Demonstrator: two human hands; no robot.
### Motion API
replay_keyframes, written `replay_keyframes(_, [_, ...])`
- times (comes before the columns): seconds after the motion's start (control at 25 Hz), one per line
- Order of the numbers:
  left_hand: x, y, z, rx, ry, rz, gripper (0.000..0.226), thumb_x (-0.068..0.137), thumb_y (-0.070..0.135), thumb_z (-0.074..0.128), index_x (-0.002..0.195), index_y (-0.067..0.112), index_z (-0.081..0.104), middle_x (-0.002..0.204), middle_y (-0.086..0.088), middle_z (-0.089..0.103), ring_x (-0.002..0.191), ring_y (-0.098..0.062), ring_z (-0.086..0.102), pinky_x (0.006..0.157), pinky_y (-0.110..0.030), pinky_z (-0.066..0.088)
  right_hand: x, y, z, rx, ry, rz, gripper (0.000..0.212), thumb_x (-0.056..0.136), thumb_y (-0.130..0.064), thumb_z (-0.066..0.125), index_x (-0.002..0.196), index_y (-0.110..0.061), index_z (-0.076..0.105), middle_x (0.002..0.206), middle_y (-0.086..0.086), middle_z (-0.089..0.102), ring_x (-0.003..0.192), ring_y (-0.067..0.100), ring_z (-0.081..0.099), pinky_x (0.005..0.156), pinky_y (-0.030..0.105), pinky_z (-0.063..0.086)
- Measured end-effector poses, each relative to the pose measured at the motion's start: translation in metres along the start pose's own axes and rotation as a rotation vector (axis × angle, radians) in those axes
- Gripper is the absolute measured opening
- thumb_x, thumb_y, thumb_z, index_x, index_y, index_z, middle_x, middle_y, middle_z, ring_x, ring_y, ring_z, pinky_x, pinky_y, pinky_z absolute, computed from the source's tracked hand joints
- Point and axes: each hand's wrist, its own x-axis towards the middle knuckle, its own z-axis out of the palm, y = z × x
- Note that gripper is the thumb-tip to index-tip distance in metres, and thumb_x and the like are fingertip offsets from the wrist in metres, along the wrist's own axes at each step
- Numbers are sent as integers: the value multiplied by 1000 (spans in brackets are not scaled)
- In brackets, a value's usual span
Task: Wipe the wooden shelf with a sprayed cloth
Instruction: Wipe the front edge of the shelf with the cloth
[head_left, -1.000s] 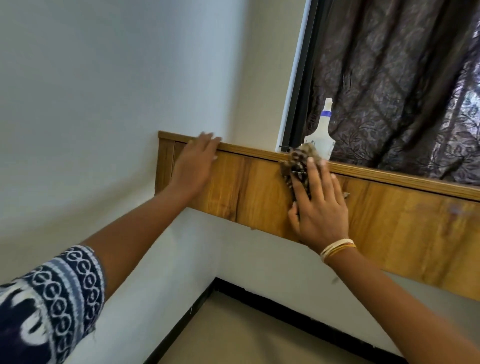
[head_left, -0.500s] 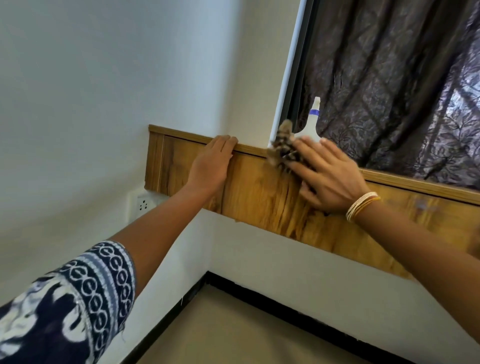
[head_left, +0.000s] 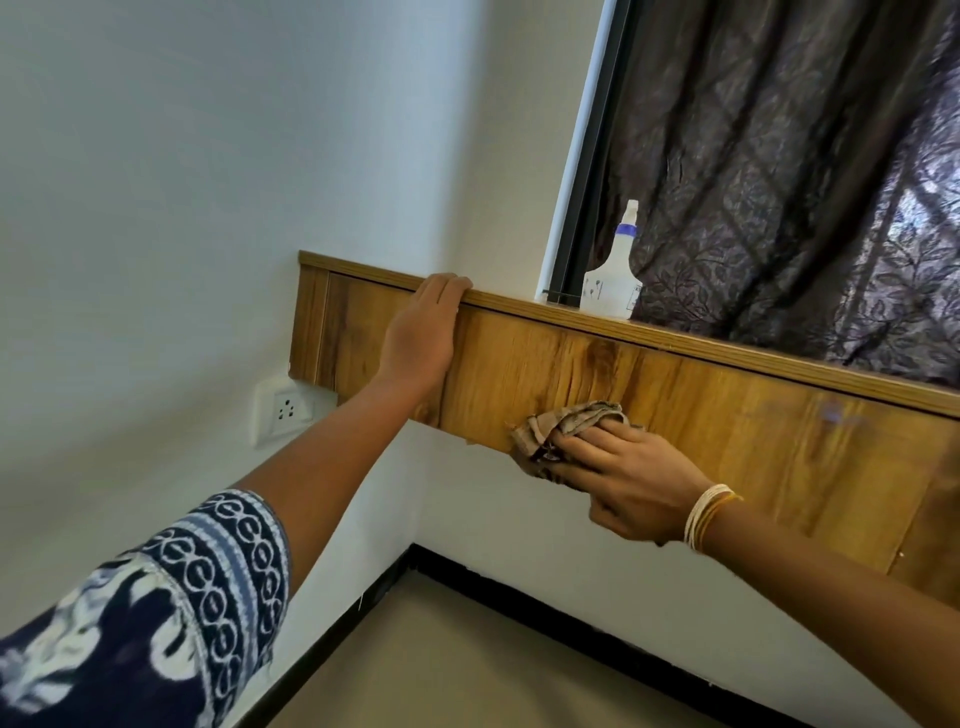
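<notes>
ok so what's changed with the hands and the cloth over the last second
The right hand has carried the cloth from the shelf's top edge, by the spray bottle, down the front of the wooden shelf to its lower edge, still pressing it to the wood. The left hand stays on the top edge, and the bottle stands where it was.

Soft daylight glows through the curtain (head_left: 810, 171); edges bend, right side slightly blurred.
</notes>
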Motion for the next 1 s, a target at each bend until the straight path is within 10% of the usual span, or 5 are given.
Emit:
replay_keyframes(0.28, [-2,7,3,-9,36,-9,41,96,0,41,136,9,49,137,-9,52,122,-25,52,96,-36,49,20,62,-25,-80,184,408,58,87,-34,48,142,-14,50,157,20,31,145,37,29,117,49,22])
replay_keyframes(0.56, [-3,-2,5,13,14,26,45,95,1,41,138,12,45,141,-7,47,127,-24,48,96,-37,51,-2,-14,12,-29,91,322,56,81,-37,53,131,-12,61,137,20,54,122,42,52,103,53,40])
replay_keyframes(0.84, [-3,-7,4,2,5,62,47,93,-2,44,138,11,45,140,-8,48,125,-26,50,93,-41,52,-3,-27,8,-53,300,912,59,78,-28,53,133,-10,58,132,27,52,118,46,47,103,55,34])
replay_keyframes(1.0, [-3,-4,4,-46,21,42,47,93,-1,41,137,13,47,139,-5,48,122,-22,50,89,-34,52,70,-32,9,-3,234,801,58,79,-36,52,132,-13,57,135,24,52,124,43,45,106,52,32])
